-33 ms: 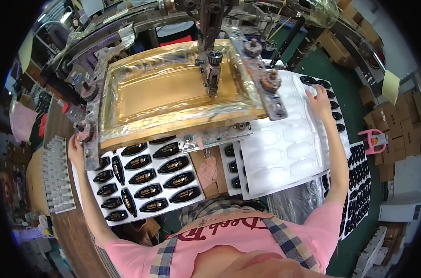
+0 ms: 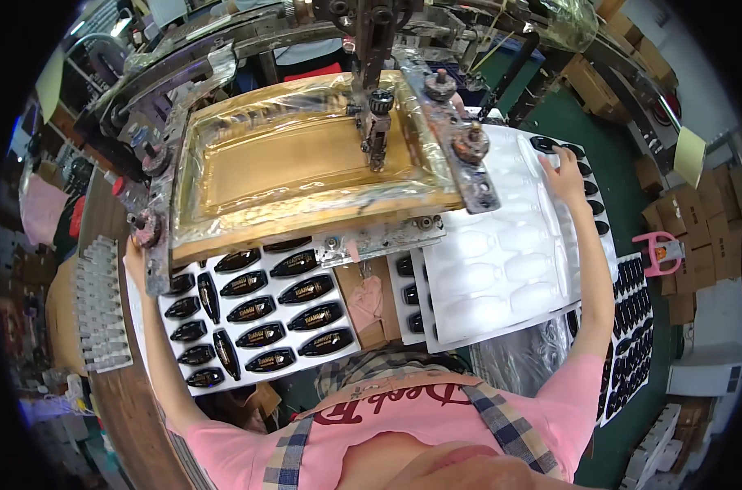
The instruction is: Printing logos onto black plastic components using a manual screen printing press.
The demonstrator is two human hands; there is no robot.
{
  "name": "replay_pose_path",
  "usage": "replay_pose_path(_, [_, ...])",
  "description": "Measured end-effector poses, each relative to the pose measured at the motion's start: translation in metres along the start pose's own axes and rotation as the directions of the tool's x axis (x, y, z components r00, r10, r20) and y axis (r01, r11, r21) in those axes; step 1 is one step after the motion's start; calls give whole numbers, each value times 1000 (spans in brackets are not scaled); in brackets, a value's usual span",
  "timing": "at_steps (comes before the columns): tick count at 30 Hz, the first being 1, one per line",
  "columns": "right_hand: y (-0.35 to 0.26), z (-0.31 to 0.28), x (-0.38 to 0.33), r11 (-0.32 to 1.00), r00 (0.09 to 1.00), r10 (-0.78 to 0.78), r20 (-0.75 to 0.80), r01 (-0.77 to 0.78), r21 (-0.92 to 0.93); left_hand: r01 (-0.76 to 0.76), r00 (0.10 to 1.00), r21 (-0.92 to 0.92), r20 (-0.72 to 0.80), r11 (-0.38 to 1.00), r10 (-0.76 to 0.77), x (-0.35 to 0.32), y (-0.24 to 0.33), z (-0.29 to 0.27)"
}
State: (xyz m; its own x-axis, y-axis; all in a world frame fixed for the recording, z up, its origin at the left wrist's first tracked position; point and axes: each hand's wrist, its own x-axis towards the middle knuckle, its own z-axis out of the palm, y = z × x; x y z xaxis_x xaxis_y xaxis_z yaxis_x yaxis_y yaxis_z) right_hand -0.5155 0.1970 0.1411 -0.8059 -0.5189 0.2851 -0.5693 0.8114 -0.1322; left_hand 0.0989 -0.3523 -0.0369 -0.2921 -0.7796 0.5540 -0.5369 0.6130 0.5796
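A white tray (image 2: 146,322) of black oval pieces with gold print lies under the front edge of a screen-printing frame (image 2: 306,155) filled with gold ink. My left hand (image 2: 134,253) grips that tray at its far left corner, next to the frame's clamp, and the fingers are partly hidden. To the right, an empty white moulded tray (image 2: 502,269) lies tilted over other trays of black pieces. My right hand (image 2: 563,175) holds this empty tray at its far right corner, fingers on top.
The printing machine's arm and squeegee head (image 2: 375,114) hang over the frame's middle. More trays of black pieces (image 2: 632,327) lie at the right on a green floor. A stack of clear trays (image 2: 102,306) stands at the left. Cardboard boxes (image 2: 689,220) and a pink pallet jack (image 2: 661,249) stand at the far right.
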Motion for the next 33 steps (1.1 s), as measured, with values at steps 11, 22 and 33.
replay_pose_path(11, [65, 40, 61, 731, 836, -540, 95, 522, -439, -467, 811, -192, 296, 863, 505, -42, 277, 61])
replay_pose_path(22, [-138, -29, -91, 690, 911, -395, 119, 209, 693, -96, 905, -678, 245, 729, 348, -2, 351, 111])
replay_pose_path(33, [-271, -4, -106, 691, 744, -625, 235, 387, 611, 472, 870, -843, 493, 257, 19, 10, 273, 44])
